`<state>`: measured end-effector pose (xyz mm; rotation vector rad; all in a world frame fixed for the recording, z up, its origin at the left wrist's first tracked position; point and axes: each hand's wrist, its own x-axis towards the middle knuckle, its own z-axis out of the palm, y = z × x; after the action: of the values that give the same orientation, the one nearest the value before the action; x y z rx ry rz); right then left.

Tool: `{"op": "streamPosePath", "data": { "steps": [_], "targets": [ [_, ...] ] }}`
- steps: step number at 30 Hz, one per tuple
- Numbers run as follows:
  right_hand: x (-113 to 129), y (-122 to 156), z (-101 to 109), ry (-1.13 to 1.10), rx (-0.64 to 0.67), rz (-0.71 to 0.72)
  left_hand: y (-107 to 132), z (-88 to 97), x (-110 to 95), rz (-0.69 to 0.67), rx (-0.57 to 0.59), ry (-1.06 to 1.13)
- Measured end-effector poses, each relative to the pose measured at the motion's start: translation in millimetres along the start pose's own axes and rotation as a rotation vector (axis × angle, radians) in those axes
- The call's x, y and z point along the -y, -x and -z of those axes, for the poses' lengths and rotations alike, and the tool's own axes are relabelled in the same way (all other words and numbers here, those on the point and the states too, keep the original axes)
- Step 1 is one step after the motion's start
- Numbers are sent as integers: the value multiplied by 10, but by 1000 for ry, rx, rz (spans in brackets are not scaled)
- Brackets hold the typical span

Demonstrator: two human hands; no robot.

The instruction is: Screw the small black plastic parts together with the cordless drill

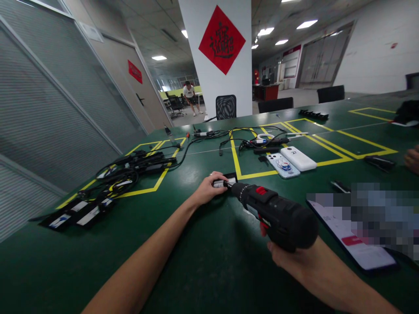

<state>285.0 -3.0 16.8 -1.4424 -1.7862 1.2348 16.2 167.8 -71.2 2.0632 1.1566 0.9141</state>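
Note:
My right hand [284, 257] is wrapped round the grip of a black cordless drill [275, 211] with red switches. The drill points left and away from me, its bit end meeting a small black piece with a whitish label [220, 184] on the green table. My left hand [209, 188] presses that piece down, fingers closed over its left part. The drill's chuck and my fingers hide much of the piece, so its kind does not show.
Tangled black cables and adapters [144, 168] lie at left, beside flat black pieces with labels [88, 213]. Ahead are a patterned phone [283, 165], a white power bank [298, 158] and more cables [262, 143]. A large phone [350, 235] and another person's hand [412, 159] are at right.

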Motion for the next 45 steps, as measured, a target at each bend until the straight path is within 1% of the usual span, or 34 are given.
{"op": "streamPosePath", "data": {
  "steps": [5, 12, 19, 32, 36, 41, 45],
  "targets": [
    [6, -2, 7, -21, 0, -14, -1, 1, 4, 1, 2, 2],
    [-10, -2, 31, -28, 50, -20, -1, 3, -27, 13, 7, -1],
    [-65, -13, 11, -55, 50, -27, -1, 10, -23, 7, -2, 2],
    [-2, -14, 22, -39, 38, -26, 0, 6, -10, 18, -1, 13],
    [11, -7, 21, -41, 28, -9, -5, 3, -23, 16, -10, 5],
    [22, -1, 26, -50, 25, -34, -2, 11, -52, 29, -10, -6],
    [-9, -3, 22, -67, 28, 0, 1, 19, -78, 50, 0, -8]
  ]
}}
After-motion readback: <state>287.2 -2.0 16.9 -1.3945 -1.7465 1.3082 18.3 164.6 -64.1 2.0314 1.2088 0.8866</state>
